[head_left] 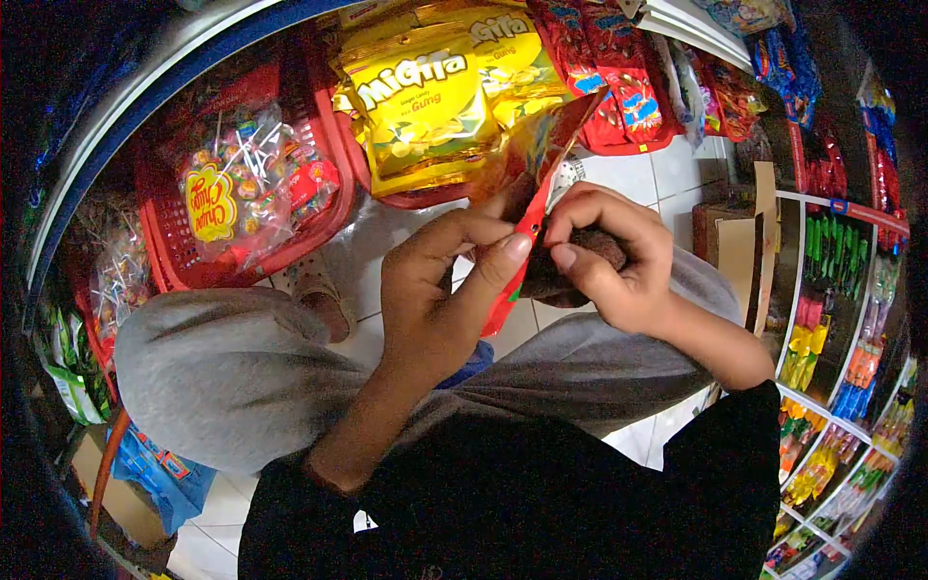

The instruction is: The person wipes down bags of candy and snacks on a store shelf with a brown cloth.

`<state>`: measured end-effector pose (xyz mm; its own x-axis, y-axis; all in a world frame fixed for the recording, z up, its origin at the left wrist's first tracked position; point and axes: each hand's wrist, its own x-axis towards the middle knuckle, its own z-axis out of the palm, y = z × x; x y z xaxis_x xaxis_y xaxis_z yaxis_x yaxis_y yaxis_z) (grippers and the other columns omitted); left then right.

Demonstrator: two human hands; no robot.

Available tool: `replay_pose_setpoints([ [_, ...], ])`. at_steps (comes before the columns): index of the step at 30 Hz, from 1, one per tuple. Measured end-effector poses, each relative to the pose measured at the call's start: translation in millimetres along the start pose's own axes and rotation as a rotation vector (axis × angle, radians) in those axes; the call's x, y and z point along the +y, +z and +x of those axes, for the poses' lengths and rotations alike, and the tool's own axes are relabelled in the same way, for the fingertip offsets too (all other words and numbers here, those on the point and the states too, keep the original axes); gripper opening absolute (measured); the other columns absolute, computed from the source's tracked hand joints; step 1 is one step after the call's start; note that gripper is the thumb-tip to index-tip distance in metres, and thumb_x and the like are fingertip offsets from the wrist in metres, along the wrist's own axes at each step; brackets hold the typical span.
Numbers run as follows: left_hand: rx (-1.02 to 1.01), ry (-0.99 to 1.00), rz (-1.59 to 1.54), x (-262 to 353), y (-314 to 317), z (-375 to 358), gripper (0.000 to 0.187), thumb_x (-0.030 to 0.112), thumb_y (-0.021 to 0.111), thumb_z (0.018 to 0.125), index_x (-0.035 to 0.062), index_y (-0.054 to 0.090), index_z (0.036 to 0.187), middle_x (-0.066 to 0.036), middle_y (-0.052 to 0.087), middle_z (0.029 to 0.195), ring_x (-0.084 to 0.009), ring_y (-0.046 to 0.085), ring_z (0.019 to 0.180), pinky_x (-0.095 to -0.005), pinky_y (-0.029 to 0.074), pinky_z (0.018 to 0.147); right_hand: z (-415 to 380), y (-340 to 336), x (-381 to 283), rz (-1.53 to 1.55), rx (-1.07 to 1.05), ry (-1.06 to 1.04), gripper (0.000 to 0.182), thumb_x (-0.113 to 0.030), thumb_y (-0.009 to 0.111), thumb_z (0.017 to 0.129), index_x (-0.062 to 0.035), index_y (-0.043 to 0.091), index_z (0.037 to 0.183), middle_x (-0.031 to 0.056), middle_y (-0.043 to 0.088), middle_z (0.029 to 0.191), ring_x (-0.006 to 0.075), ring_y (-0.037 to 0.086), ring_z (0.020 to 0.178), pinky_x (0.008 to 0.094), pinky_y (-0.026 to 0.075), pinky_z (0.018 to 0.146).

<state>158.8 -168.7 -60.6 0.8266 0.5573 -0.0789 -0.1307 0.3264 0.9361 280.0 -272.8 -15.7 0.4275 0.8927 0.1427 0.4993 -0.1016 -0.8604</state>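
A red packet (500,314) is held upright and nearly edge-on in front of me, with a shiny, partly see-through upper part and a bit of green low down. My left hand (435,280) pinches its side between thumb and fingers. On the other side, my right hand (619,256) has its fingers curled and thumb pressed in at the packet's edge. What is inside the packet cannot be seen. Just beyond the hands lie yellow Migita candy bags (420,111) in a red basket.
A red basket (338,145) at the left holds a Chupa Chups lollipop bag (237,188). Red packs (628,97) fill another basket at the back. Shelves of hanging sweets (836,251) line the right side. My crossed legs (232,367) rest on white floor tiles. A blue bag (159,474) lies lower left.
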Motion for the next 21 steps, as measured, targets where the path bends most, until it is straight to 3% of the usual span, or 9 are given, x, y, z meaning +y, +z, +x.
replay_pose_setpoints([
  [4,-0.005,0.066,0.03,-1,0,0,0.012,0.011,0.059,0.077,0.0002,0.057,0.08,-0.007,0.061,0.083,-0.0055,0.05,0.067,-0.0202,0.04,0.062,-2,3,-2,0.167,0.022,0.228,0.012,-0.008,0.061,0.071,0.001,0.054,0.07,0.0044,0.056,0.068,0.0091,0.052,0.063,0.0233,0.041,0.056],
  [7,-0.038,0.053,0.084,0,-1,-3,0.011,0.01,0.059,0.077,-0.0003,0.057,0.082,-0.009,0.061,0.091,-0.0047,0.05,0.071,-0.0201,0.04,0.063,-2,4,-2,0.191,0.027,0.242,0.014,-0.011,0.061,0.074,0.0006,0.055,0.071,0.0016,0.056,0.066,0.0048,0.051,0.059,0.0202,0.04,0.052],
  [10,-0.037,0.091,-0.001,-1,3,-1,0.011,0.009,0.058,0.077,-0.0005,0.056,0.081,-0.008,0.061,0.091,-0.0047,0.051,0.072,-0.0203,0.041,0.063,-3,4,-7,0.267,0.006,0.411,0.012,-0.01,0.06,0.076,-0.0007,0.055,0.072,-0.0003,0.055,0.062,0.0035,0.05,0.052,0.018,0.04,0.046],
  [16,-0.099,0.115,0.225,3,-5,0,0.012,0.012,0.058,0.078,0.0006,0.057,0.082,-0.007,0.061,0.088,-0.0061,0.052,0.069,-0.0215,0.042,0.063,-4,6,-5,0.413,-0.009,0.439,0.008,-0.009,0.057,0.078,-0.0012,0.054,0.077,0.0009,0.056,0.06,0.0054,0.054,0.048,0.0185,0.042,0.042],
  [21,-0.061,0.011,0.097,3,-3,0,0.012,0.014,0.058,0.078,0.0022,0.058,0.081,-0.004,0.061,0.081,-0.005,0.049,0.065,-0.0212,0.04,0.059,-3,4,-5,0.422,-0.04,0.461,0.009,-0.008,0.056,0.079,-0.0008,0.053,0.08,0.0018,0.056,0.06,0.0075,0.055,0.047,0.0194,0.043,0.04],
])
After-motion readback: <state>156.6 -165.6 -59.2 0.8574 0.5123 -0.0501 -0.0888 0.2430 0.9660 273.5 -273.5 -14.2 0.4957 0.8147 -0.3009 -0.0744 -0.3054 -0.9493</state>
